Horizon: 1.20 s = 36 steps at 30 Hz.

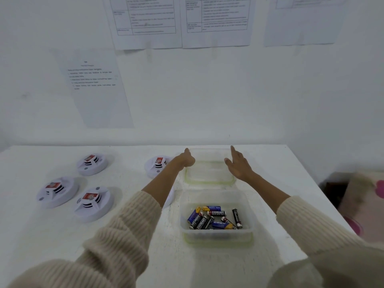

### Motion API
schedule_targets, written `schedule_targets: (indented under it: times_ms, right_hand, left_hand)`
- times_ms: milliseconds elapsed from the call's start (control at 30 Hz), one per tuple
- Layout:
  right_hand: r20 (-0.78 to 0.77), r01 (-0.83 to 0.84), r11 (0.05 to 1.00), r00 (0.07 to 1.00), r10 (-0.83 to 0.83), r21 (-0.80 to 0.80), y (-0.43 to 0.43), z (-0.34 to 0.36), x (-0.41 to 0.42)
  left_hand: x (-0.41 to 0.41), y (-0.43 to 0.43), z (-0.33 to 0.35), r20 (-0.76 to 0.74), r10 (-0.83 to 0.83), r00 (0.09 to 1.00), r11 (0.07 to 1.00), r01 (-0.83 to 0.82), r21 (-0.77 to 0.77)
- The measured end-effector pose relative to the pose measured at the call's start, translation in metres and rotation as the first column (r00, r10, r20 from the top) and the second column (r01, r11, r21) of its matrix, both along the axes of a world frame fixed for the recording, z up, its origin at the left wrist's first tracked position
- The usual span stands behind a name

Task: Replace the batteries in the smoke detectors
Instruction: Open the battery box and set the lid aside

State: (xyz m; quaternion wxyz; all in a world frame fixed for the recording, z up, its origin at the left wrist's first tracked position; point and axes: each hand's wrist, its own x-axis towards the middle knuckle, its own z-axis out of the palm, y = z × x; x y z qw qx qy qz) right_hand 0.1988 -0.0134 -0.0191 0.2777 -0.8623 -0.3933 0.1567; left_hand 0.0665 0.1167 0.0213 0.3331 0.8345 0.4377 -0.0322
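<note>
Now the empty container point(209, 182) sits between my grips, long axis crosswise; right grip point(239, 166) spread open; left grip point(188, 160) closure I cannot tell.

Four printed sheets hang on the white wall point(207, 96) behind the bench point(52, 235) — three tabled ones in a row at the top point(145, 21) point(216, 19) point(301, 19), and a plain text sheet point(97, 88) lower, above the bench's far left part. Past the bench's right edge lie a dark object point(332, 190) and a pale cloth with pink shapes point(369, 196) — both blurred.
</note>
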Motion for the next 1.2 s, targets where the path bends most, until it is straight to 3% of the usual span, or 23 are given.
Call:
schedule_targets:
  times_ms: [167,500,800,1200]
  right_hand:
    - [-0.037,0.005,0.999,0.999,-0.003,0.047,0.0,-0.003,-0.008]
    - [-0.027,-0.04,0.999,0.999,0.041,0.036,-0.003,0.001,-0.006]
    - [-0.024,0.029,0.995,0.999,-0.027,0.093,-0.004,-0.001,-0.01]
    - [-0.088,0.055,0.987,0.995,-0.042,0.151,-0.008,-0.002,-0.009]
  left_hand:
    - [-0.007,0.001,-0.012,0.034,-0.048,0.998,0.997,0.051,-0.064]
    - [-0.006,0.002,-0.012,-0.009,-0.097,0.995,0.995,0.097,0.014]
    - [-0.01,0.009,-0.037,0.287,-0.034,0.957,0.999,0.035,0.002]
    - [-0.018,0.006,-0.047,0.468,-0.086,0.879,0.993,0.036,0.114]
